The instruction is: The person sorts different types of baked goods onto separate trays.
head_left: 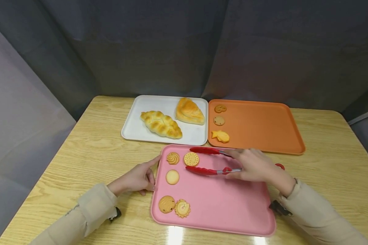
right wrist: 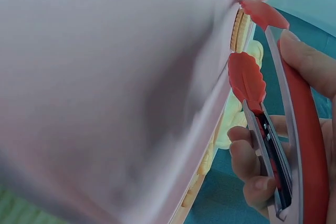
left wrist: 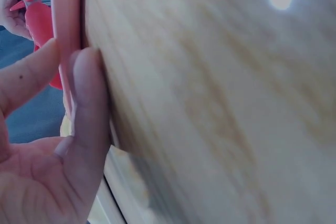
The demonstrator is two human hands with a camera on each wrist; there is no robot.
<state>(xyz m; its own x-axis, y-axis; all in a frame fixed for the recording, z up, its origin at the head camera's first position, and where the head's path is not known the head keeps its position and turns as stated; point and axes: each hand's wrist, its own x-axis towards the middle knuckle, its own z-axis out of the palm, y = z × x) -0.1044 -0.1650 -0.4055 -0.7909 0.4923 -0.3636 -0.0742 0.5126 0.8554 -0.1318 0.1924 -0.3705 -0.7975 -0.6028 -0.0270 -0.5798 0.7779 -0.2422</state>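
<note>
My right hand (head_left: pixel 253 165) holds a pair of red-tipped tongs (head_left: pixel 203 170) over the pink tray (head_left: pixel 224 204). The tongs are spread, with their tips on either side of a round cracker dotted with holes (head_left: pixel 191 159); in the right wrist view the cracker (right wrist: pixel 240 31) sits between the red tips. My left hand (head_left: pixel 140 177) touches the pink tray's left edge, index finger stretched along it and thumb lower down. A swirl cookie (head_left: pixel 173 158), a plain round cookie (head_left: pixel 172 177), a brown round cookie (head_left: pixel 167 204) and a scalloped tart (head_left: pixel 182 208) also lie on the pink tray.
Behind, a white tray (head_left: pixel 132 127) carries a braided loaf (head_left: pixel 162 124) and a wedge-shaped pastry (head_left: pixel 189 111). Beside it stands an orange tray (head_left: pixel 260 126) with a pretzel cookie (head_left: pixel 220 108), a round cookie (head_left: pixel 219 120) and a fish-shaped cookie (head_left: pixel 220 136). Dark cloth (head_left: pixel 153 47) hangs behind the table.
</note>
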